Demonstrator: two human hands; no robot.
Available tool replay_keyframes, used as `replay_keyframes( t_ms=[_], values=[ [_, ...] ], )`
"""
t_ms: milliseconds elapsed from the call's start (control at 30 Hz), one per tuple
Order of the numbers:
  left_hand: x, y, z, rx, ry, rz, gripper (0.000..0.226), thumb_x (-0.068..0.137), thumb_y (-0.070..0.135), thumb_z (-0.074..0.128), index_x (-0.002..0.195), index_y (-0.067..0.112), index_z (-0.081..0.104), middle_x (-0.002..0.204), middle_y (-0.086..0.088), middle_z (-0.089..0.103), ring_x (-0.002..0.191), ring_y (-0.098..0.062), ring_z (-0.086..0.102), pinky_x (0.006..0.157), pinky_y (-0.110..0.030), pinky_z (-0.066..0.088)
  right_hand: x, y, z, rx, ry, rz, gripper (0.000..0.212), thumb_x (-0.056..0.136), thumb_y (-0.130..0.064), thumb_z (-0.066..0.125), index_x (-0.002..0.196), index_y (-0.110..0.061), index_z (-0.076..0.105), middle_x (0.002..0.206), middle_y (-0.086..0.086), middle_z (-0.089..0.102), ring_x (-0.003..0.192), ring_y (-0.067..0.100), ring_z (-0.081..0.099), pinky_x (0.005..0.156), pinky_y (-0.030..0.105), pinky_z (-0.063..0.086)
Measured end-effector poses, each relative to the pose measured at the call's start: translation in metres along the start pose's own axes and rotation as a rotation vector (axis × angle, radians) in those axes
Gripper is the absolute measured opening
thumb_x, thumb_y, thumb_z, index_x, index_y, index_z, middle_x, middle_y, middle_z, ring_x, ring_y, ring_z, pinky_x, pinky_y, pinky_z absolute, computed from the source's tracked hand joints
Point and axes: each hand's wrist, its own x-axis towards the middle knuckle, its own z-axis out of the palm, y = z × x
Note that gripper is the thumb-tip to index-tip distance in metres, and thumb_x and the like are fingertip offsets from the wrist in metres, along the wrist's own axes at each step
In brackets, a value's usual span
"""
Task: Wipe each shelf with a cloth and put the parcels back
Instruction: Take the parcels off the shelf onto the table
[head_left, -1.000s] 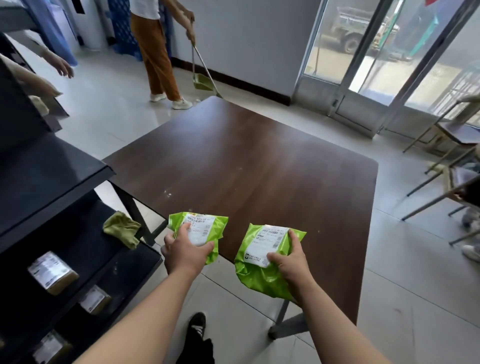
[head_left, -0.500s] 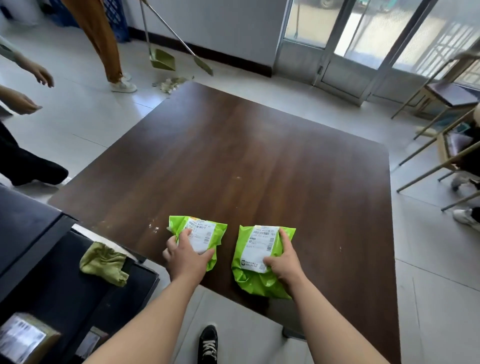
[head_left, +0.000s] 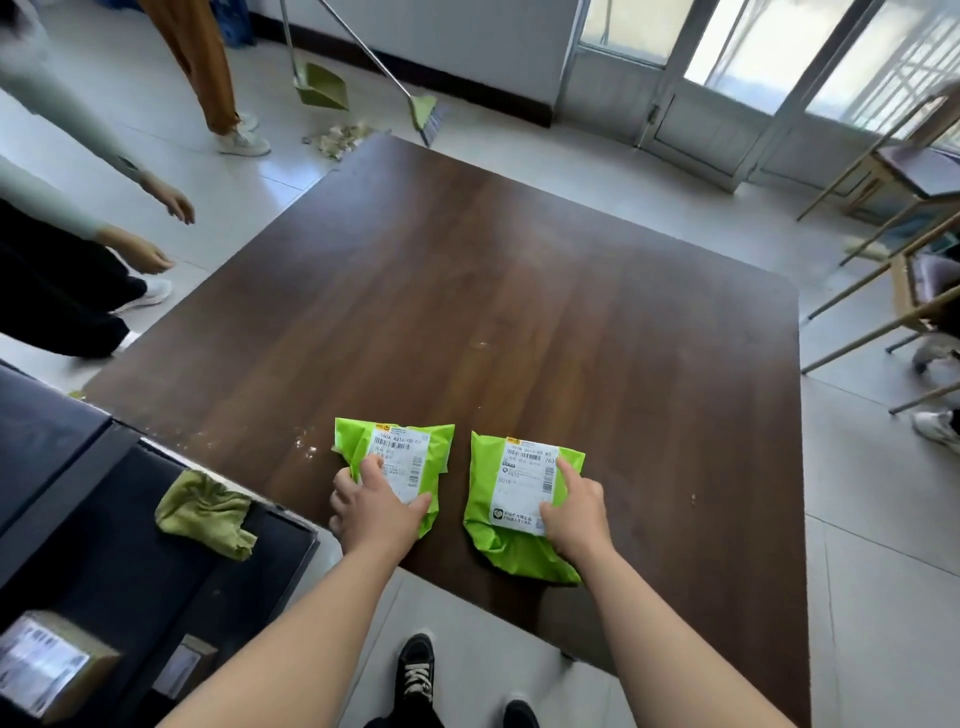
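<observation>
Head view: your two hands are down at the near edge of the table (head_left: 519, 270). Your left hand (head_left: 374, 512) holds the left parcel (head_left: 415, 441) — thumb on its white label, other fingers curled round its left side. Your right hand (head_left: 574, 512) holds the right parcel (head_left: 498, 467) with its thumb on the label and one finger lying straight up the label. Both parcels are bright green bags. They lie flat on the brown table, side by side, with a small gap between them. Your hands are apart, one on each parcel.

To your left stands the black shelf (head_left: 104, 545). The green cloth (head_left: 205, 512) lies crumpled on it, near the table's corner. Lower down you can see a box (head_left: 47, 660) with a label and a smaller box (head_left: 182, 662) near it — both are blurry.

Past the far end of the table a person (head_left: 200, 62) in orange trousers holds a broom (head_left: 423, 111) and a dustpan (head_left: 322, 85) by a small heap (head_left: 340, 136) of rubbish on the floor. Chairs (head_left: 909, 171) stand on the right.
</observation>
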Motion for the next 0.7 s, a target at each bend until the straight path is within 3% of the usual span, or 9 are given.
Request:
replay_keyframes(
  t_ms=[167, 333, 500, 700],
  values=[
    [-0.024, 0.003, -0.01, -0.056, 0.12, 0.017, 0.044, 0.085, 0.038, 0.061, 0.126, 0.023, 0.052, 0.141, -0.006, 0.036, 0.131, -0.029, 0.031, 0.107, -0.042, 0.029, -0.017, -0.014, -0.002, -0.174, 0.029, -0.253, 0.048, 0.091, -0.016, 0.056, 0.138, -0.019, 0.05, 0.148, 0.009, 0.036, 0.137, 0.025, 0.032, 0.114, 0.035, 0.027],
    [-0.057, -0.002, -0.018, -0.261, 0.142, 0.014, 0.03, 0.09, 0.029, 0.057, 0.118, 0.019, 0.059, 0.123, -0.004, 0.056, 0.109, -0.022, 0.054, 0.089, -0.033, 0.045, -0.035, -0.024, 0.001, -0.209, -0.035, -0.447, 0.041, 0.09, -0.017, 0.059, 0.131, -0.017, 0.058, 0.142, 0.005, 0.045, 0.134, 0.019, 0.038, 0.109, 0.03, 0.03],
    [-0.109, -0.033, -0.017, -0.466, 0.265, -0.153, 0.018, 0.088, 0.022, 0.058, 0.104, 0.015, 0.063, 0.101, -0.001, 0.068, 0.092, -0.021, 0.062, 0.075, -0.027, 0.045, -0.062, -0.028, 0.007, -0.252, -0.141, -0.636, 0.037, 0.087, -0.013, 0.06, 0.124, -0.014, 0.063, 0.128, 0.007, 0.057, 0.122, 0.023, 0.05, 0.105, 0.03, 0.036],
    [-0.171, -0.095, -0.006, -0.62, 0.404, -0.359, 0.012, 0.089, 0.022, 0.057, 0.099, 0.019, 0.061, 0.096, 0.002, 0.065, 0.089, -0.02, 0.06, 0.075, -0.028, 0.046, -0.109, -0.031, 0.041, -0.317, -0.263, -0.83, 0.034, 0.084, -0.015, 0.065, 0.118, -0.011, 0.067, 0.122, 0.008, 0.061, 0.115, 0.024, 0.055, 0.1, 0.028, 0.037]
  ],
)
